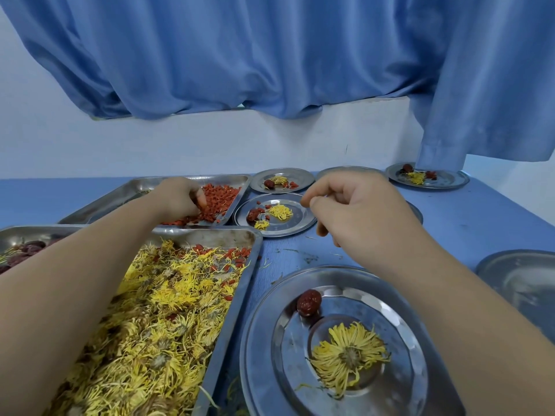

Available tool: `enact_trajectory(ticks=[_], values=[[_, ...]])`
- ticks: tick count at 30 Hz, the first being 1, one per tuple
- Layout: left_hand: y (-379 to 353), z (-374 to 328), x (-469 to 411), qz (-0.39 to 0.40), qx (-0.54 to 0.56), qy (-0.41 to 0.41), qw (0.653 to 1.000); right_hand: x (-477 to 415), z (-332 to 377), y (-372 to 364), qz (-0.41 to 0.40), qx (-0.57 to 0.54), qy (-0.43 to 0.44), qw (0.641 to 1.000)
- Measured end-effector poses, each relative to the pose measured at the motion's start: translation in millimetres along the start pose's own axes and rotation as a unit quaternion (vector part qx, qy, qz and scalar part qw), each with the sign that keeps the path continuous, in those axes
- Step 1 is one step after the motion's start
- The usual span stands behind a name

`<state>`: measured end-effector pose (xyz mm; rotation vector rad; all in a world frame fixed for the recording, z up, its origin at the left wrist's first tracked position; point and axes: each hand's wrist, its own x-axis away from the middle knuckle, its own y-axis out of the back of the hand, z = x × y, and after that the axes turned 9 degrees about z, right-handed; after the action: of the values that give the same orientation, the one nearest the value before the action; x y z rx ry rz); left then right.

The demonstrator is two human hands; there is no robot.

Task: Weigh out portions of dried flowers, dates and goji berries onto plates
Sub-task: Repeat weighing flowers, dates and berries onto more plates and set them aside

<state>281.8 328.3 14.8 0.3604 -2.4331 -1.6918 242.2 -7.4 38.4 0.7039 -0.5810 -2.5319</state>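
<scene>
Near plate (261,340): brittle flower (350,352), one date (309,302). Far left, left hand (180,196) curled into goji berries (222,199), likely light, slippery, so pinch loosely; right hand (357,214) curled, contents unclear

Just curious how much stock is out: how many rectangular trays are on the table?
3: the goji berry tray at the back, under the left hand; the dried flower tray nearest; the date tray at the left edge, only partly visible.

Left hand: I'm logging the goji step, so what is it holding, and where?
The left hand curls its fingertips into the goji berries in their tray, pinching some from the pile's top; the count is hidden.
</scene>
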Motion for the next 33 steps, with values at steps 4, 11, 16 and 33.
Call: enact_trajectory(ticks=[4, 11, 16, 33], values=[[1.8, -0.5, 3.5, -0.006, 0.033, 0.004, 0.999, 0.0, 0.1, 0.0, -0.002, 0.005, 0.003, 1.000], [10.2, -19.7, 25.4, -0.001, 0.185, -0.035, 0.982, -1.0, 4.6, 10.9, -0.009, -0.016, 0.005, 1.000], [12.5, -63.8, 65.0, 0.084, 0.308, -0.092, 0.943, 0.2, 14.7, 24.4, -0.033, -0.043, 0.008, 0.999], [-35.8, -186.5, 153.1, 0.253, 0.170, -0.257, 0.917, 13.7, 42.2, 59.6, -0.054, -0.039, 0.032, 0.997]])
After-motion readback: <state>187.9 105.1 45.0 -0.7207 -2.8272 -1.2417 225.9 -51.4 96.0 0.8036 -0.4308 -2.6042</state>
